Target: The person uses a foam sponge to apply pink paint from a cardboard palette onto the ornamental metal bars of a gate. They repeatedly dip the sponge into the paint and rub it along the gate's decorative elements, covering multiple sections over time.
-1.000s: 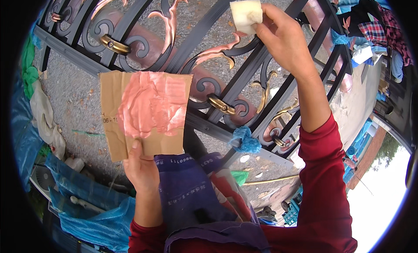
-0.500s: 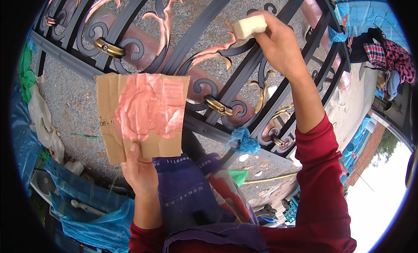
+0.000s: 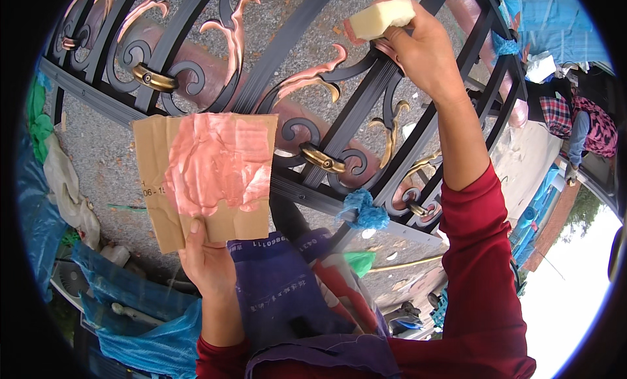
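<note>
Left hand (image 3: 208, 265) pinches a paint-smeared cardboard (image 3: 206, 173) by its lower edge; right hand (image 3: 418, 43) grips a sponge (image 3: 381, 18), seemingly touching the gate (image 3: 339, 105).

Flat piece of brown cardboard (image 3: 206, 180), roughly rectangular with ragged edges, held up at centre left by the left hand (image 3: 209, 268), whose thumb presses its lower edge. Most of its face is smeared with pink paint; a short line of dark print shows at the bare left margin. No other package, label, sign or screen can be made out.
</note>
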### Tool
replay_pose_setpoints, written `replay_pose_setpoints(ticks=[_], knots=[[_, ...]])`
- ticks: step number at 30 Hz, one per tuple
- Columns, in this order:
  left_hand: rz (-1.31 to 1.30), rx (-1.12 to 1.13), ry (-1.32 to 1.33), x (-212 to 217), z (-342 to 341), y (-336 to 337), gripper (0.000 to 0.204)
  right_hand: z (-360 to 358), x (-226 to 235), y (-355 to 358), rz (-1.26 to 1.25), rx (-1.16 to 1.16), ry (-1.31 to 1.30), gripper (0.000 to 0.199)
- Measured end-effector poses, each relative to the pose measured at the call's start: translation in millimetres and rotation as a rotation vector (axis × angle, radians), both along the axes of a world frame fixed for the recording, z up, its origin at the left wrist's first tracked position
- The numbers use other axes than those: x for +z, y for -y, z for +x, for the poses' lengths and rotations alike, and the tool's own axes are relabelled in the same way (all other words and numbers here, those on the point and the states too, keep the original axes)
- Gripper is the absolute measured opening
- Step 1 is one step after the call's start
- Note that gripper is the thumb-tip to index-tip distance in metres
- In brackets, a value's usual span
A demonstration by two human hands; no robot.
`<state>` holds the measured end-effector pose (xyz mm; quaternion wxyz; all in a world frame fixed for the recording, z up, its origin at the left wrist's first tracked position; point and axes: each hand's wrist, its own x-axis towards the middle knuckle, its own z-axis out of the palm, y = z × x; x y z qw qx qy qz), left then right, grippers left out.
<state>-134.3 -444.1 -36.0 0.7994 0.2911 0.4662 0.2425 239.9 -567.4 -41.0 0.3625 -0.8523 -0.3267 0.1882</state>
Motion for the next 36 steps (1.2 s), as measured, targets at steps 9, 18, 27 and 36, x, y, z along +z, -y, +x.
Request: replay_pose_setpoints(ticks=[9,18,27,36], knots=[[0.015,-0.062,0.002,0.5,0.1,1.2,0.046,-2.8,1.6,-5.2,0.049,0.018,0.084,0.025],[0.035,-0.036,-0.031,5.8,2.2,7.6,0.049,-5.2,8.1,-12.2,-0.053,0.276,0.297,0.028],[0.024,0.092,-0.091,5.4,-10.3,9.6,0.045,-33.3,8.0,-8.0,0.182,0.35,0.201,0.028],[0.054,0.054,-0.066,2.6,-16.4,1.9,0.042,-59.7,-22.3,-9.9,0.129,0.575,0.479,0.031]])
